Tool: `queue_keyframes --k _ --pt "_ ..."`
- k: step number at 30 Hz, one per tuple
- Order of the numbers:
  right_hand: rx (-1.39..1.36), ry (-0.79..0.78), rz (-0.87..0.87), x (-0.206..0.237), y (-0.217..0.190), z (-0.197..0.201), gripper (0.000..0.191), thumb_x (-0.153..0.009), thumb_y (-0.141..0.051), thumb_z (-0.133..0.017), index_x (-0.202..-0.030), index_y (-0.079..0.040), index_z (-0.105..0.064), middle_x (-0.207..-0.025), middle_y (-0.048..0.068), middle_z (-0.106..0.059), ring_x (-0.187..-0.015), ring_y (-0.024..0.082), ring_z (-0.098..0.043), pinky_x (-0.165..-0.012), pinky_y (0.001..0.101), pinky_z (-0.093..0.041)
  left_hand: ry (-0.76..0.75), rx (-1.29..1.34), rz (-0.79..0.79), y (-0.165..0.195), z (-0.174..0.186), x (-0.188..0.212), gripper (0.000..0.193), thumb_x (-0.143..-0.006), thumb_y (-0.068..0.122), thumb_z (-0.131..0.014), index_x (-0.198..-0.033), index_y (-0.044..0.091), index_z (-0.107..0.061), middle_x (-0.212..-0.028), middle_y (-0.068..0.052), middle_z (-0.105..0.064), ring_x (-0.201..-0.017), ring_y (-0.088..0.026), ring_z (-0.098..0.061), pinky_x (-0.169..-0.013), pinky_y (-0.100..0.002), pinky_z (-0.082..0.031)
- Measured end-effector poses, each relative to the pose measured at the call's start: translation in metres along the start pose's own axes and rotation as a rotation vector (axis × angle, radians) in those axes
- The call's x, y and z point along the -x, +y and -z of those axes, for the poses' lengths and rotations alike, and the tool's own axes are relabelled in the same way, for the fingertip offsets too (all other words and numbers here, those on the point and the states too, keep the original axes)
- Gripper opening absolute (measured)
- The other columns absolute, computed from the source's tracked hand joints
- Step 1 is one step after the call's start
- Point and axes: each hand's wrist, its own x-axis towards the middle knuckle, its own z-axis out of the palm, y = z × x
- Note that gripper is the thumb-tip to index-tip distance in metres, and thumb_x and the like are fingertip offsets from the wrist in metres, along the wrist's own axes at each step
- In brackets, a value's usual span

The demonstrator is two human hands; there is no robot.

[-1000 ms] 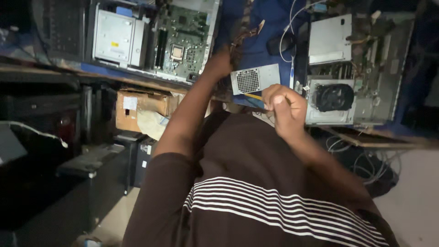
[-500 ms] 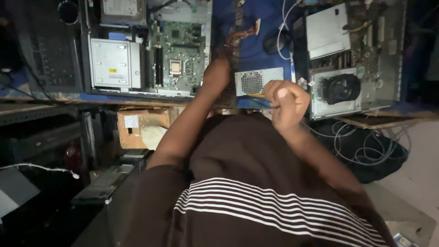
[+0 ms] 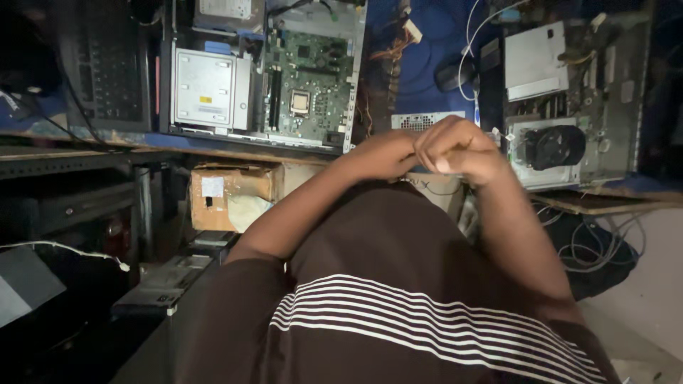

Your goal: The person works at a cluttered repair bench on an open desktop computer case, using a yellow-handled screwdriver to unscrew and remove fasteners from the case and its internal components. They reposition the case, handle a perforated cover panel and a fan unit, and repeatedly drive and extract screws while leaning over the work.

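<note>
A: Since half a second ago, our hands have come together over the grey power supply box (image 3: 425, 120); earlier the right hand alone was raised beside it, and now the box is mostly covered, only its vented top edge showing.

B: Noted. Left hand (image 3: 384, 153) lies just left of the right hand (image 3: 459, 151), the two touching at the knuckles. State of the fingers?

A: Right fingers (image 3: 445, 135) are curled closed in a loose fist. We cannot tell whether they hold anything; nothing shows between them. Left fingers are hidden behind the right hand, so we cannot tell their state either.

B: Position of the box?

A: On the blue surface (image 3: 427, 50), between the two open computer cases. Left case shows a green motherboard (image 3: 307, 85) and a silver optical drive (image 3: 208, 89). Right case (image 3: 569, 99) shows a black fan (image 3: 555, 146), just right of our right hand.

B: Other entries?

A: Black mouse (image 3: 455, 73) with a white cable, above the box. Cardboard box (image 3: 228, 195) sits below the surface edge.
</note>
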Motion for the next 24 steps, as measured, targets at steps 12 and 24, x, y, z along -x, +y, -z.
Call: queue_keyframes --k 12,24 --pt "0.629 1.045 0.342 -0.012 0.022 -0.088 0.028 -0.101 -0.006 -0.058 -0.120 -0.001 -0.037 -0.110 0.009 -0.049 -0.099 0.019 -0.047 -0.093 0.0346 -0.045 0.111 -0.011 -0.085 -0.019 -0.010 -0.006 0.045 -0.076 -0.002 -0.062 -0.120 0.006 -0.069 -0.105 -0.019 -0.074 -0.096 -0.037 -0.072 -0.084 -0.044 -0.057" --pt "-0.042 0.111 -0.007 0.015 0.002 0.008 0.064 -0.105 -0.046 -0.052 -0.054 -0.010 -0.038 -0.052 0.006 -0.044 -0.053 0.021 -0.045 -0.064 0.0327 -0.042 0.106 -0.175 -0.056 -0.015 -0.011 -0.004 0.018 -0.090 0.021 -0.072 -0.105 0.010 -0.070 -0.103 -0.012 -0.074 -0.095 -0.036 -0.071 -0.079 -0.045 -0.056"
